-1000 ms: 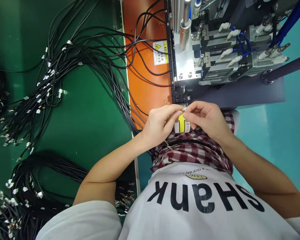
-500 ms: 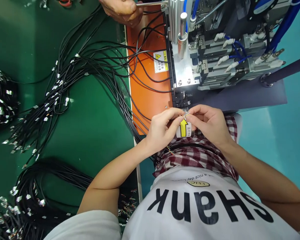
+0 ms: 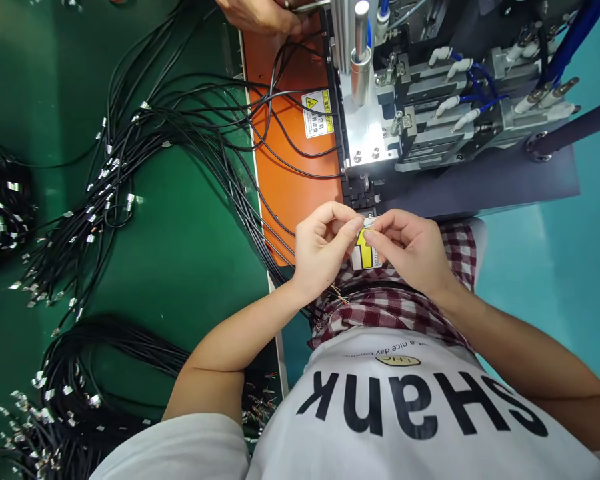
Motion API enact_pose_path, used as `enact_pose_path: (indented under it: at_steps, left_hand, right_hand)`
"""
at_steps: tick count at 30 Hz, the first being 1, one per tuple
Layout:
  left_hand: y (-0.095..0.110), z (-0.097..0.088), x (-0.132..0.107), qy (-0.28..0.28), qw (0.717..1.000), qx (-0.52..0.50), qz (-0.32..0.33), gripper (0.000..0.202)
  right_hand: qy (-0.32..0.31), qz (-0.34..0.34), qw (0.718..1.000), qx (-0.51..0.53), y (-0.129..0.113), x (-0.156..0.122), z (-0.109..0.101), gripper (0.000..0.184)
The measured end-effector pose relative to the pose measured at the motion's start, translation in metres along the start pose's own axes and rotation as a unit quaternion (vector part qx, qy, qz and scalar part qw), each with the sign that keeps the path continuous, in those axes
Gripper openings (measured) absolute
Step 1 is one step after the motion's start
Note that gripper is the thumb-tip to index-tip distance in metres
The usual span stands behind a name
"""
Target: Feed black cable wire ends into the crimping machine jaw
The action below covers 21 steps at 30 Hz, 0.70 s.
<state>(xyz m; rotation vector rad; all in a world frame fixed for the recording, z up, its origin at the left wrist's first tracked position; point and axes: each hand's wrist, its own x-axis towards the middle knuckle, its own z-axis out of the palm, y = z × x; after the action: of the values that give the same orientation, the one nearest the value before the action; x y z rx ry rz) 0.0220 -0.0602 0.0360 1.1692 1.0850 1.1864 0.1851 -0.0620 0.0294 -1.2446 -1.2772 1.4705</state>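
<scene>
Green matting (image 3: 180,253) covers the bench on the person's left, strewn with bundles of black cables (image 3: 145,153) tipped with small metal ends. Both bare hands meet just below a metal machine (image 3: 410,127) that stands on an orange plate (image 3: 285,180). The left hand (image 3: 320,250) is curled, thumb and forefinger pinched together on the end of a thin cable (image 3: 337,293); fine coloured wires show just beneath its wrist. The right hand (image 3: 413,247) is curled too, its fingertips (image 3: 373,235) pressed against the left hand's, pinching the same tiny piece, which is too small to make out. Behind the fingers sits a white label with a yellow arrow (image 3: 364,252), close under the machine's black slot (image 3: 361,190). At the top edge another person's hand (image 3: 260,15) rests by the machine
</scene>
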Motion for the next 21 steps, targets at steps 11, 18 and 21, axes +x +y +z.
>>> enact_pose_path:
  at_steps: [11, 18, 21]
  left_hand:
    - [0.0094, -0.0066, 0.0012, -0.021, 0.994, 0.059, -0.091, 0.023]
    - [0.0055, -0.0076, 0.0015, -0.008, 0.993, 0.020, -0.113, 0.025]
    - [0.0051, -0.0069, 0.0030, -0.006, 0.992, 0.013, -0.122, 0.023]
  right_hand:
    - [0.066, -0.060, 0.992, -0.094, 0.0025, -0.0001, 0.0026, 0.012]
    - [0.044, -0.044, 0.995, -0.084, 0.0042, -0.0011, 0.0031, 0.012]
    - [0.031, -0.034, 0.996, -0.071, 0.0039, 0.0006, 0.0021, 0.012]
